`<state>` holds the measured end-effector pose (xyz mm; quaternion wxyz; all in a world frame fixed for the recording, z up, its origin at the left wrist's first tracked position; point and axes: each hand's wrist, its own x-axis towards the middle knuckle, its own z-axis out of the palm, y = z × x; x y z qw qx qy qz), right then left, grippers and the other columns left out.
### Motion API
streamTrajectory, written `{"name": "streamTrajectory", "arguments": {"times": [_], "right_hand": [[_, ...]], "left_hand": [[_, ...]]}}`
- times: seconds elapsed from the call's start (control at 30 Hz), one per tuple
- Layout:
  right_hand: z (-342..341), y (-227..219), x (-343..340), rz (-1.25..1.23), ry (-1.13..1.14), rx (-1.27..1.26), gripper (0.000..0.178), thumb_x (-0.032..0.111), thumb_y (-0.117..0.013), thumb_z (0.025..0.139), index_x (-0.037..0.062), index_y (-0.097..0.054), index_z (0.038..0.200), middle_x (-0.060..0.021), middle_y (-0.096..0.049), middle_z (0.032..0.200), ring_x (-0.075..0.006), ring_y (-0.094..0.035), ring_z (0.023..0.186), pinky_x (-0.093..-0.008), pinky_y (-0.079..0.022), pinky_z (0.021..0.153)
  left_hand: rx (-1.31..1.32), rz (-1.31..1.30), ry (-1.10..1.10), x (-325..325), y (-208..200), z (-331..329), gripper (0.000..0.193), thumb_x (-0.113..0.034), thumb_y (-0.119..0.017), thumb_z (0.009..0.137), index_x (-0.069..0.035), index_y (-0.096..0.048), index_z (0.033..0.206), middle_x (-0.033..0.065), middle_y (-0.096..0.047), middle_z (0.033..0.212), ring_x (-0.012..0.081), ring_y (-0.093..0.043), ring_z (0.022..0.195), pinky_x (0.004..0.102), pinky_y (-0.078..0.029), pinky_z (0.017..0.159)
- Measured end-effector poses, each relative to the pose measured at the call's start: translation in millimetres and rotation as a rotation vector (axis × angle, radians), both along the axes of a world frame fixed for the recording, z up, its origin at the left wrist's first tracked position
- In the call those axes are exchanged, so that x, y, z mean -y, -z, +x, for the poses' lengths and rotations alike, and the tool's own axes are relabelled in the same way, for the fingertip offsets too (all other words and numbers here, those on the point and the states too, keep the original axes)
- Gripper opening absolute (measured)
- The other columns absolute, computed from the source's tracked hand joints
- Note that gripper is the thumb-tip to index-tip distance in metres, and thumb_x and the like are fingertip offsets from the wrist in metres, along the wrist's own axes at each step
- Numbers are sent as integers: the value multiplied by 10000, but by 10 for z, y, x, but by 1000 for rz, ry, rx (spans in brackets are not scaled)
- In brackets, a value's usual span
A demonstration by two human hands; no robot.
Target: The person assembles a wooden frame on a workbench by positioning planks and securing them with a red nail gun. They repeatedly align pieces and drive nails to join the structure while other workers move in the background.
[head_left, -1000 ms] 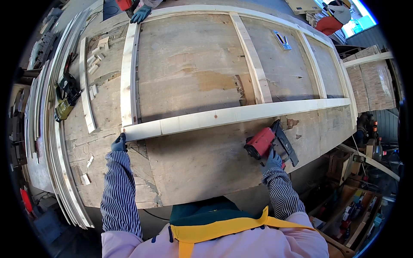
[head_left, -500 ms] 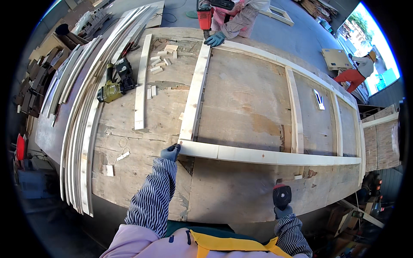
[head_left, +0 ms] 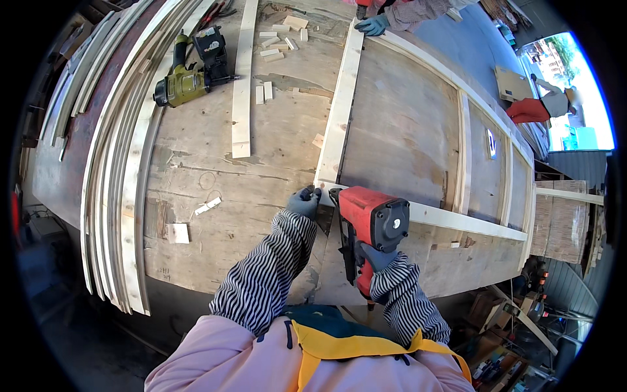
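My right hand (head_left: 379,256), in a grey glove, grips a red and black nail gun (head_left: 366,215). The gun's nose end is over the near rail of a pale wooden frame (head_left: 450,219), close to its near left corner. At that same corner my left hand (head_left: 304,201), also gloved, has its fingers closed around the wood where the side piece meets the rail. The frame has several crosspieces and lies on a large worn plywood table (head_left: 261,196). Part of the near rail is hidden behind the gun.
An olive nail gun (head_left: 186,85) lies on the left beside long stacked strips (head_left: 134,215). Near it are a loose board (head_left: 241,98) and several small offcuts (head_left: 281,42). A co-worker's gloved hand (head_left: 372,25) rests on the far corner. Another person (head_left: 545,104) stands at the far right.
My right hand has brought the red nail gun from the right up to the near left corner. The view has shifted; my left hand stays at that corner.
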<state>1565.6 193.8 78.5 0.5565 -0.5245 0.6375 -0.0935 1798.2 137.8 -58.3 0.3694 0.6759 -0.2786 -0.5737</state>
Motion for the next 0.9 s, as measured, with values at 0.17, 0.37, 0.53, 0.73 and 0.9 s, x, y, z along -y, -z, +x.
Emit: {"name": "streamTrajectory", "arguments": {"times": [0.17,0.37,0.53,0.73,0.9], "right_hand": [[514,-385,174,98,268,276,161,30,-605,812,-6,-582,967,-96,-614,707,-186,-580,531,-315,-480,495],[580,-541,138,-92,40,8,228,109,-636,829,-6,-562,1011,-90,-627,730,-158,-611,609,-312,-501,556],[264,17,1,6,7,-98,271,156,-634,830,10,-566,1047,-98,-635,811,-171,-629,706,-316,-513,625],[258,-128,-23,-4,-16,-114,320,191,-641,824,18,-563,1082,-109,-635,871,-189,-629,772,-327,-511,683],[169,-82,-86,-64,-32,-135,362,221,-647,820,25,-560,1111,-118,-635,921,-205,-629,827,-336,-509,731]], "left_hand": [[-3,-14,-1,-24,46,8,357,-385,-596,897,-89,-674,1080,128,-695,833,198,-660,763,332,-507,706],[44,52,23,-9,-49,34,382,-287,-636,903,8,-616,1146,94,-700,949,133,-634,832,277,-497,754],[21,38,34,8,-244,32,374,-319,-616,905,-16,-632,1124,119,-696,919,161,-644,816,293,-501,750],[-66,-14,21,-11,-44,27,355,-353,-591,908,-53,-664,1084,113,-702,852,169,-661,783,312,-505,722],[-131,33,-15,-40,-15,5,406,-383,-603,901,-55,-649,1138,124,-706,951,180,-658,865,300,-488,797]]}}
